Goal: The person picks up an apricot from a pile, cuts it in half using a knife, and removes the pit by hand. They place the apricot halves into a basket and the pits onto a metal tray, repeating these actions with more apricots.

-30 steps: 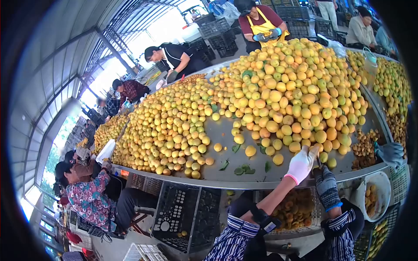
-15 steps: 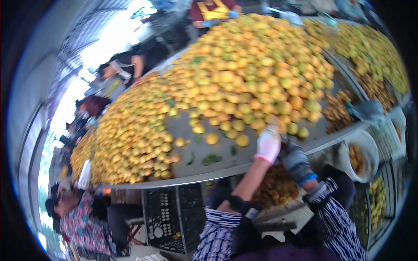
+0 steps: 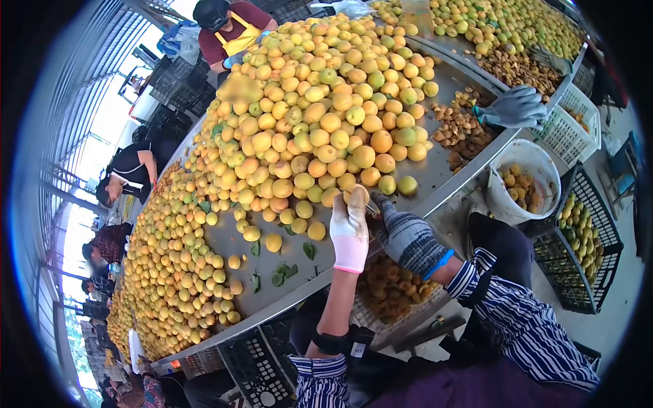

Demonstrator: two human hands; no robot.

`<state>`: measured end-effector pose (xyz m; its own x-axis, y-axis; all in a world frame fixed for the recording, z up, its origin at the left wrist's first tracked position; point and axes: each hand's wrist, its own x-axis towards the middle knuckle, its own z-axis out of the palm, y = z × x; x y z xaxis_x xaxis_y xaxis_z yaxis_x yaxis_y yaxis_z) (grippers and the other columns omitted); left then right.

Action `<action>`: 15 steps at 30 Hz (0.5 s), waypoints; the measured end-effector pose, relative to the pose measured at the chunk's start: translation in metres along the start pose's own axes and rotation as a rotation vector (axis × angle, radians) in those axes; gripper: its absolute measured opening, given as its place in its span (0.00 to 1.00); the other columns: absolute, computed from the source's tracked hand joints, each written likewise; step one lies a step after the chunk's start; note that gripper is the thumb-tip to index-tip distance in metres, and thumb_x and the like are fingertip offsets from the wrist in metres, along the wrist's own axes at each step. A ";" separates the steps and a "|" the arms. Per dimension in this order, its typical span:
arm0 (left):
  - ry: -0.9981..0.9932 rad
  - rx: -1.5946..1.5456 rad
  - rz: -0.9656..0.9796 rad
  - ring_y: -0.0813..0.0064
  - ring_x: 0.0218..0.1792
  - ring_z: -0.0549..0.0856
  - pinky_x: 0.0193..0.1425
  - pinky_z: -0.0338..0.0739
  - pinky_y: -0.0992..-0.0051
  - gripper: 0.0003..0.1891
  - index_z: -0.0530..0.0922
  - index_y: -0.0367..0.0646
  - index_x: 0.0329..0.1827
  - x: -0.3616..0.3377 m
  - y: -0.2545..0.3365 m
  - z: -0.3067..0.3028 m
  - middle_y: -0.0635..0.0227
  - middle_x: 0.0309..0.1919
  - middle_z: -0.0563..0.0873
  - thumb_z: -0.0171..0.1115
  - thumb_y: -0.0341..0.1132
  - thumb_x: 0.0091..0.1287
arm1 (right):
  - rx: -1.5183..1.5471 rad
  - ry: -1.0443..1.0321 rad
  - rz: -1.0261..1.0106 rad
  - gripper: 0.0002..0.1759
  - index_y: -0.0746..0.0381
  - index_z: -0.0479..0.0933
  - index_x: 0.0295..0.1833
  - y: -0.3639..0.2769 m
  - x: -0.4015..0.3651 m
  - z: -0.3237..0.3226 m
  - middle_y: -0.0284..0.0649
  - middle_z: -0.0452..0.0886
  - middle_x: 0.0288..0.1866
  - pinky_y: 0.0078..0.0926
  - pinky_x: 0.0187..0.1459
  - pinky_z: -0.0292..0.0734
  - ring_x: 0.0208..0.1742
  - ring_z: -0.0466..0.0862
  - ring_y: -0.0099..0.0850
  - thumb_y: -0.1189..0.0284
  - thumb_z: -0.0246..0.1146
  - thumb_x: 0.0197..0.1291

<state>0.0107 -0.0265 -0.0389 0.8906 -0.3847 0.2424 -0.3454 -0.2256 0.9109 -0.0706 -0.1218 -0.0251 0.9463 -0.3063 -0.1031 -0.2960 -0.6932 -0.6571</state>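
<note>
My left hand (image 3: 350,234), in a white and pink glove, is closed round an apricot (image 3: 356,195) at the near edge of the heap. Close beside it, my right hand (image 3: 408,238) wears a grey knit glove with a blue cuff. Its fingers are curled together, and a thin, shiny edge shows by the fingertips; what it belongs to is mostly hidden. Behind both hands, a large heap of whole apricots (image 3: 306,129) covers much of the metal table (image 3: 224,238). Below my wrists, a crate holds apricot halves (image 3: 394,289).
Grey gloves (image 3: 513,107) lie on the table rim near a brown pile (image 3: 462,126). On the right stand a white bucket (image 3: 500,180) and a black crate of fruit (image 3: 598,251). Another person (image 3: 235,30) stands across the table; several others are along the left.
The view has turned, so the table and heap now sit further left. Both hands remain close together at the heap's edge, and the apricot in my left hand is now clearly visible.
</note>
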 end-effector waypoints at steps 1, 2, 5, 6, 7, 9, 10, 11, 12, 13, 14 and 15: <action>0.053 0.090 0.065 0.63 0.36 0.82 0.42 0.75 0.70 0.21 0.72 0.36 0.44 -0.002 0.002 0.001 0.58 0.34 0.83 0.54 0.49 0.71 | 0.006 0.002 0.010 0.27 0.63 0.63 0.63 0.002 0.001 0.000 0.52 0.82 0.36 0.44 0.37 0.78 0.38 0.83 0.48 0.61 0.54 0.63; 0.042 0.092 0.064 0.63 0.36 0.82 0.42 0.75 0.70 0.21 0.72 0.36 0.44 -0.003 0.007 0.001 0.58 0.34 0.83 0.54 0.49 0.71 | 0.068 0.029 -0.049 0.29 0.63 0.59 0.66 0.005 0.002 0.001 0.53 0.81 0.38 0.44 0.38 0.78 0.38 0.83 0.48 0.61 0.54 0.64; 0.012 0.205 -0.043 0.54 0.36 0.82 0.43 0.75 0.66 0.20 0.72 0.36 0.44 -0.003 0.010 0.002 0.50 0.34 0.82 0.54 0.49 0.70 | 0.224 0.085 -0.130 0.30 0.64 0.59 0.68 0.018 0.010 0.015 0.56 0.81 0.42 0.41 0.40 0.78 0.41 0.83 0.48 0.65 0.55 0.64; 0.021 0.181 0.031 0.58 0.33 0.79 0.40 0.73 0.67 0.21 0.71 0.35 0.42 -0.002 0.004 0.003 0.52 0.31 0.80 0.51 0.50 0.72 | 0.382 0.166 -0.234 0.27 0.64 0.62 0.67 0.023 0.015 0.024 0.57 0.80 0.42 0.39 0.41 0.78 0.42 0.83 0.46 0.67 0.55 0.64; 0.030 0.157 0.104 0.62 0.30 0.76 0.38 0.72 0.69 0.22 0.69 0.34 0.41 -0.001 0.000 0.003 0.54 0.29 0.77 0.48 0.50 0.73 | 0.539 0.248 -0.338 0.25 0.63 0.65 0.65 0.027 0.018 0.029 0.58 0.80 0.42 0.37 0.42 0.77 0.43 0.83 0.45 0.69 0.56 0.63; 0.035 0.185 0.071 0.65 0.29 0.75 0.38 0.72 0.69 0.22 0.69 0.34 0.40 -0.002 0.004 0.002 0.56 0.27 0.76 0.47 0.49 0.73 | 0.705 0.187 -0.259 0.20 0.63 0.70 0.61 0.021 0.017 0.022 0.53 0.81 0.40 0.30 0.44 0.76 0.41 0.83 0.37 0.70 0.57 0.64; 0.029 0.154 0.076 0.66 0.29 0.75 0.38 0.72 0.69 0.22 0.69 0.34 0.40 -0.002 0.003 0.001 0.56 0.27 0.75 0.47 0.49 0.73 | 0.930 0.004 -0.110 0.20 0.62 0.70 0.61 0.019 0.014 0.014 0.47 0.81 0.37 0.26 0.40 0.75 0.37 0.82 0.32 0.68 0.57 0.65; 0.022 0.123 0.080 0.66 0.29 0.74 0.38 0.72 0.69 0.22 0.69 0.33 0.40 -0.002 0.001 0.000 0.56 0.27 0.75 0.48 0.49 0.73 | 1.145 -0.186 0.046 0.20 0.62 0.71 0.61 0.015 0.010 0.005 0.41 0.81 0.35 0.21 0.36 0.75 0.32 0.81 0.27 0.67 0.58 0.66; 0.023 0.122 0.093 0.72 0.28 0.73 0.36 0.71 0.73 0.21 0.70 0.35 0.40 -0.003 0.006 -0.002 0.62 0.26 0.75 0.46 0.49 0.74 | 1.247 -0.274 0.135 0.20 0.56 0.71 0.62 0.014 0.008 0.000 0.29 0.72 0.24 0.10 0.21 0.63 0.20 0.70 0.14 0.67 0.58 0.66; 0.017 0.121 0.086 0.72 0.28 0.73 0.36 0.71 0.73 0.21 0.70 0.35 0.40 -0.005 0.004 -0.004 0.62 0.26 0.75 0.46 0.49 0.74 | 1.249 -0.273 0.144 0.20 0.56 0.71 0.62 0.016 0.006 -0.007 0.29 0.72 0.24 0.10 0.21 0.63 0.20 0.70 0.14 0.67 0.58 0.66; -0.023 -0.026 0.013 0.76 0.25 0.71 0.31 0.68 0.76 0.21 0.70 0.37 0.40 -0.006 0.001 -0.007 0.66 0.25 0.74 0.46 0.50 0.74 | 1.325 -0.375 0.206 0.17 0.56 0.73 0.56 0.019 0.005 -0.015 0.28 0.71 0.22 0.13 0.18 0.62 0.17 0.68 0.16 0.61 0.58 0.66; -0.061 -0.170 -0.062 0.80 0.22 0.70 0.26 0.65 0.80 0.21 0.71 0.39 0.41 -0.008 -0.002 -0.009 0.70 0.24 0.73 0.45 0.51 0.74 | 1.401 -0.480 0.269 0.16 0.55 0.75 0.51 0.024 0.005 -0.019 0.26 0.69 0.19 0.15 0.16 0.61 0.14 0.67 0.18 0.56 0.57 0.66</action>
<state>0.0066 -0.0151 -0.0398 0.8872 -0.4297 0.1680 -0.2307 -0.0979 0.9681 -0.0751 -0.1527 -0.0269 0.9191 0.1095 -0.3786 -0.3648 0.5997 -0.7122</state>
